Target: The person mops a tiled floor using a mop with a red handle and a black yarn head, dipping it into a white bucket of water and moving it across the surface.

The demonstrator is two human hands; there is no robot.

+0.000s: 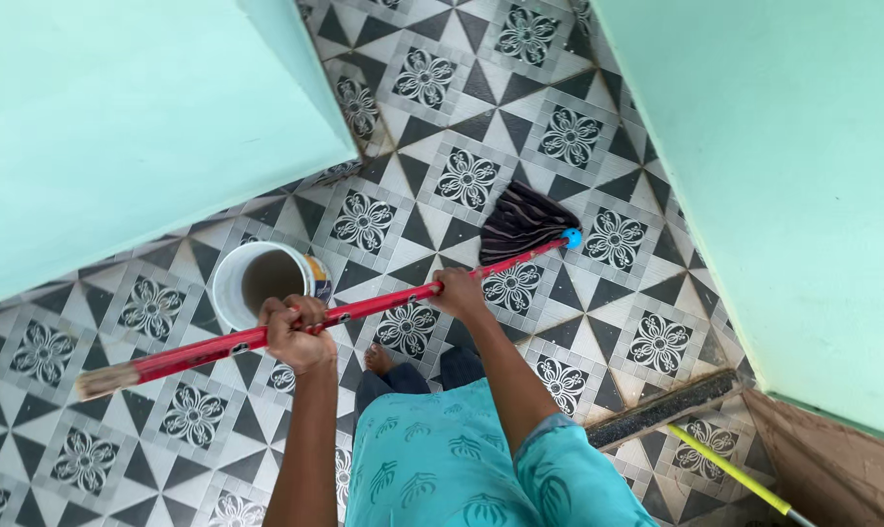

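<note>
A mop with a long red handle slants across a black-and-white patterned tile floor, its dark cloth head resting on the tiles at the far right. The left hand wraps closed around the handle near its upper end; the right hand clasps it lower down, spaced apart for leverage. A white bucket stands just beyond the handle, within easy reach. Mint-green walls enclose the narrow space. A yellow stick lies near right.
</note>
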